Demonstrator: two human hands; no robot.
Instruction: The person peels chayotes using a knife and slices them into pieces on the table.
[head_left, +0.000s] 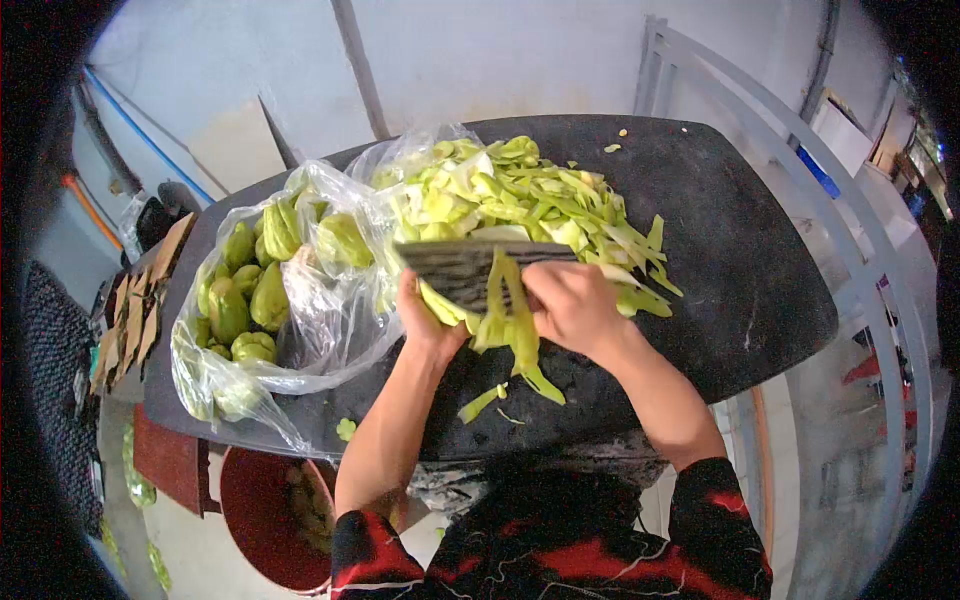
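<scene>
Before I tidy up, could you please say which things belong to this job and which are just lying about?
Likely in use: broad dark blade, whole green vegetables, clear plastic bag, pale green cuttings.
Apparently unrelated: brown cardboard pieces, thin blue tube.

Black counter (745, 270), rounded corners. Clear plastic bag (345, 370) on left half, mouth spread wide, green chayotes (228, 312) inside. Heap of pale-green peelings (530, 195) mid-counter, touching bag. Small scraps (612, 148) near far edge; leaf-green bit (345, 429) near front edge, just beside bag.
</scene>
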